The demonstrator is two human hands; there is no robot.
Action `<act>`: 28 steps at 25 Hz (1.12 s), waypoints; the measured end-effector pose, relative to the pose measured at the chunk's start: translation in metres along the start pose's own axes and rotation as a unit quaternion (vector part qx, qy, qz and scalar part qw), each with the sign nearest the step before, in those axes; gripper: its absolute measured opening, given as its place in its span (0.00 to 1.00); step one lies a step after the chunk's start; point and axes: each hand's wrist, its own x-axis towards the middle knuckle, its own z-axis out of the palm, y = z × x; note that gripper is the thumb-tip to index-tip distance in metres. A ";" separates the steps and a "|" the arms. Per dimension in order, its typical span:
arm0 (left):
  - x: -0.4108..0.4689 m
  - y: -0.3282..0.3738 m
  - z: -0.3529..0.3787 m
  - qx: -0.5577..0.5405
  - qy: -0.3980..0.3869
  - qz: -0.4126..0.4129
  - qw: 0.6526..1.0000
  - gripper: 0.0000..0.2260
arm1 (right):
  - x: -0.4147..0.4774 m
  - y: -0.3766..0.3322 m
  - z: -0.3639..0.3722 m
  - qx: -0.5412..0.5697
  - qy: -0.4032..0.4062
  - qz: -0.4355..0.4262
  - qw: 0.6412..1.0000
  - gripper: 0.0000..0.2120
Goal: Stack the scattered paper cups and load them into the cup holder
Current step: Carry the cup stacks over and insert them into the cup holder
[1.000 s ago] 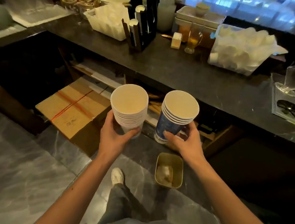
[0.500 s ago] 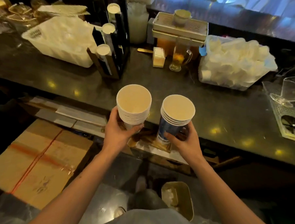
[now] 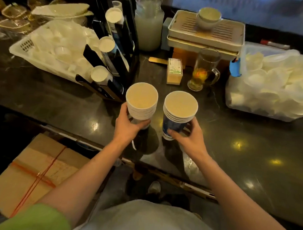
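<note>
Both stacks are up over the dark counter, side by side, mouths open to the ceiling. The left hand wraps the base of the taller stack, just in front of the black cup holder. The right hand grips the blue-printed stack. The lettering near that cup's foot is too blurred to read, as is the green print on the little box.

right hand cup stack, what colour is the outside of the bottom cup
Dark blue with a white band at its base, seen in the head view on the cup stack the right hand holds.
</note>
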 end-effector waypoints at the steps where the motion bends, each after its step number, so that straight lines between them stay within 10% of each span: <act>1: 0.009 0.000 0.001 0.001 -0.002 -0.002 1.000 0.41 | 0.011 -0.002 0.002 0.000 -0.005 0.001 1.000 0.37; 21: 0.061 -0.018 -0.031 0.003 -0.087 0.022 0.996 0.44 | 0.046 -0.033 0.026 -0.041 0.008 -0.030 0.999 0.40; 28: 0.036 0.020 -0.084 0.141 -0.084 0.373 0.913 0.47 | 0.022 -0.074 0.034 -0.006 -0.078 -0.099 0.992 0.33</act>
